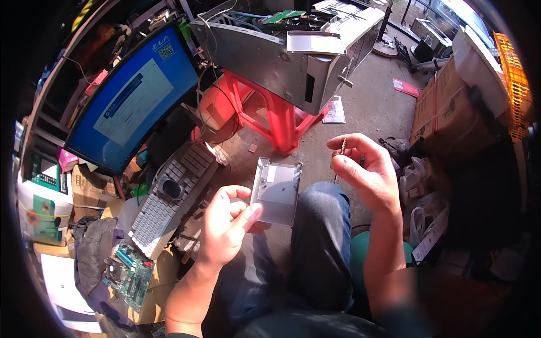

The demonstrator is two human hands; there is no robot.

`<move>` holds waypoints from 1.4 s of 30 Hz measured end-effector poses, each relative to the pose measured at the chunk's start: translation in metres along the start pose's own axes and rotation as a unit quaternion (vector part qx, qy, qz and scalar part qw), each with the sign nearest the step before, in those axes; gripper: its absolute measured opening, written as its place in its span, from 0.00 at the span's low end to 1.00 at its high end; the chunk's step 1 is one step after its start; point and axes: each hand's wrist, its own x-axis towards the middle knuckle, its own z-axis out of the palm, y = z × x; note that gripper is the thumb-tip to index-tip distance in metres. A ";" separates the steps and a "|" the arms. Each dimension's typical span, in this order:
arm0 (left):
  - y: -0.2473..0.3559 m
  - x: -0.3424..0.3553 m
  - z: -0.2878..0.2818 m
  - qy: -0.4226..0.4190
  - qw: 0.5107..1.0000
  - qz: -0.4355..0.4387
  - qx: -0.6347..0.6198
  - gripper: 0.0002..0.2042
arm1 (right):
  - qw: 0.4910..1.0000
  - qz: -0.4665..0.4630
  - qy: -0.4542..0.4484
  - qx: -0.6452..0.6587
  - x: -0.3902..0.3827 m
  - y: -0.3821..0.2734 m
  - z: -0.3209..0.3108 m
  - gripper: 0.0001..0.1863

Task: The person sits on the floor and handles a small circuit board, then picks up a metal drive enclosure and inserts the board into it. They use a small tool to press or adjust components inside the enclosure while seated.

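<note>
The left hand (228, 222) held a thin silver metal bracket (276, 194) mid-scene, just left of the right knee (324, 205); its grip was pinched on the bracket's near left edge, thumb on top, which seemingly left most of the broad face clear to view. Farther right, the right hand (369, 174) had its grip closed around a slim metal tool (343, 147), likely keeping the tip free and steerable. Beyond, a computer case (253, 59) rested on a red plastic stool (282, 127), apparently raised for seated reach.

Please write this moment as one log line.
left hand: holds metal plate | right hand: holds thin tool | red stool: under computer case
</note>
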 end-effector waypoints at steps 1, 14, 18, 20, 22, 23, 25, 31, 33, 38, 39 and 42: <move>-0.013 -0.008 -0.002 0.002 1.000 0.003 -0.020 0.14 | 0.999 0.015 -0.020 0.021 -0.005 0.001 0.009 0.17; -0.080 -0.049 -0.023 0.010 0.996 -0.081 -0.026 0.15 | 0.956 0.281 -0.034 0.079 -0.034 0.057 0.035 0.12; -0.093 -0.043 -0.025 0.018 0.997 -0.072 -0.021 0.14 | 0.949 0.283 -0.120 0.062 -0.030 0.054 0.024 0.16; -0.098 -0.041 -0.024 0.016 0.996 -0.082 -0.021 0.13 | 0.951 0.278 -0.121 0.056 -0.026 0.060 0.018 0.16; -0.103 -0.039 -0.023 0.015 0.995 -0.095 -0.008 0.12 | 0.957 0.276 -0.086 0.035 -0.022 0.062 0.021 0.17; -0.100 -0.038 -0.020 0.012 0.995 -0.103 -0.012 0.12 | 0.958 0.274 -0.085 0.014 -0.019 0.062 0.019 0.15; -0.099 -0.036 -0.017 0.011 0.993 -0.121 -0.013 0.12 | 0.956 0.278 -0.092 0.021 -0.017 0.062 0.019 0.14; -0.094 -0.036 -0.016 0.017 0.989 -0.145 -0.019 0.12 | 0.962 0.235 -0.119 -0.072 -0.022 0.050 0.034 0.11; -0.095 -0.037 -0.015 0.015 0.991 -0.132 -0.018 0.13 | 0.964 0.200 -0.127 -0.119 -0.026 0.042 0.038 0.11; -0.098 -0.038 -0.013 0.012 0.993 -0.106 -0.048 0.13 | 0.958 0.075 -0.155 -0.228 -0.032 0.038 0.044 0.11; -0.098 -0.038 -0.013 0.009 0.994 -0.098 -0.045 0.13 | 0.955 0.051 -0.163 -0.242 -0.032 0.037 0.043 0.11; -0.100 -0.037 -0.009 0.028 0.995 -0.081 -0.049 0.14 | 0.949 -0.020 -0.184 -0.254 -0.032 0.041 0.043 0.11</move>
